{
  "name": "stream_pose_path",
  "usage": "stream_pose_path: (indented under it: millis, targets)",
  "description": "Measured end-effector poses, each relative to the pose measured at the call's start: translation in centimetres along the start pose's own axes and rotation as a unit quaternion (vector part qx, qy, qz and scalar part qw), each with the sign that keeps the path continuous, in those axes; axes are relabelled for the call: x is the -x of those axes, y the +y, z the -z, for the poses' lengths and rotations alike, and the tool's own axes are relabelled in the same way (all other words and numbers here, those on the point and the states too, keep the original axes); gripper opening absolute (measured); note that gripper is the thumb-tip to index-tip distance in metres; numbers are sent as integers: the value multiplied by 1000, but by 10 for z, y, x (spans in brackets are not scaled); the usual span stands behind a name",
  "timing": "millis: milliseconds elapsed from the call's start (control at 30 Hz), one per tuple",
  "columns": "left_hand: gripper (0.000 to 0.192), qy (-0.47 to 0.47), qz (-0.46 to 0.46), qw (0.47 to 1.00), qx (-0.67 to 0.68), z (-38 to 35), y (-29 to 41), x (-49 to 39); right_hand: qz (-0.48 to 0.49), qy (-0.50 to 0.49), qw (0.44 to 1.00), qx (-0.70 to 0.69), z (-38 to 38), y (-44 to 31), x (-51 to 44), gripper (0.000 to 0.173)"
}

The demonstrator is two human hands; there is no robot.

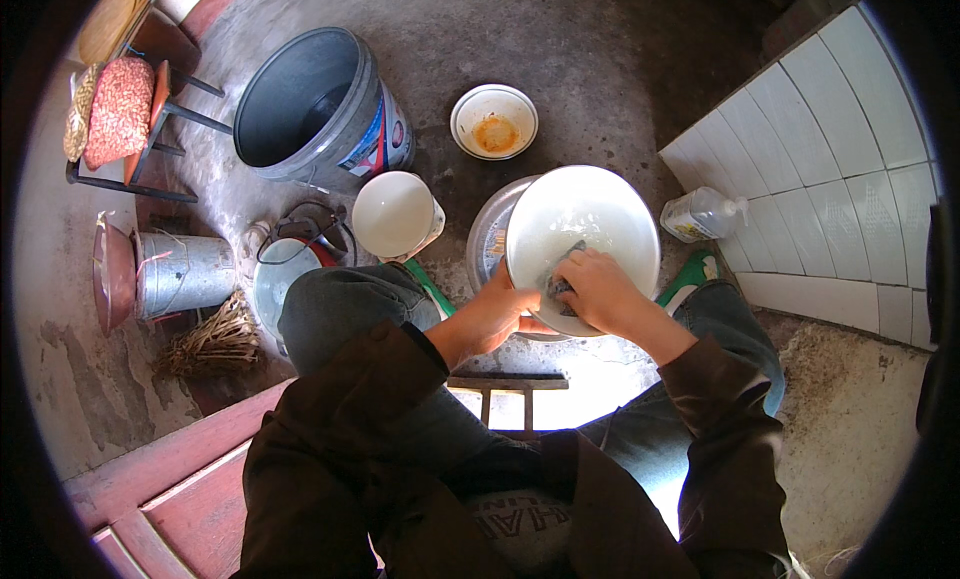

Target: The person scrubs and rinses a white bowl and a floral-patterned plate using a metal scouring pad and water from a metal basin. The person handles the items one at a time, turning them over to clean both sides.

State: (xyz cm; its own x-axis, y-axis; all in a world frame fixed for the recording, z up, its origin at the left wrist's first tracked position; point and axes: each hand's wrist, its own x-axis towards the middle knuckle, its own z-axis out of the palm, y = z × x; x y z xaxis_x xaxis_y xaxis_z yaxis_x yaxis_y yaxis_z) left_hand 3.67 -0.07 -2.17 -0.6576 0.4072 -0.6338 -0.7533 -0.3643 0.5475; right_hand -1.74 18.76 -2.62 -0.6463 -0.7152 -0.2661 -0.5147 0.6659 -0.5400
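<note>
A large white bowl (pixel 626 226) is tilted over a metal basin (pixel 484 230) on the floor between my feet. My left hand (pixel 496 309) grips the bowl's near left rim, thumb at the edge and fingers underneath. Inside the bowl, my right hand (pixel 600 286) presses a dark grey scouring pad (pixel 559 283) against the inner wall. The wet inside of the bowl glints. Most of the basin is hidden beneath the bowl.
A smaller bowl (pixel 495 118) with orange residue sits ahead. To the left stand a white pail (pixel 394 215) and a big grey bucket (pixel 300 106). A clear pump bottle (pixel 697 213) is by the tiled wall (pixel 810 159). Under me is a wooden stool (pixel 510 384).
</note>
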Motion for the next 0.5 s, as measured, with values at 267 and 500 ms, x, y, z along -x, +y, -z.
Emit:
stream_pose_path:
  millis: [267,500]
  targets:
    - [74,65,-17,998,-3,11,-5,-6,-69,-6,996,-55,4,9,-2,27]
    - [62,136,-10,991,-2,15,-9,-8,-193,74,946,-250,-17,9,-4,29]
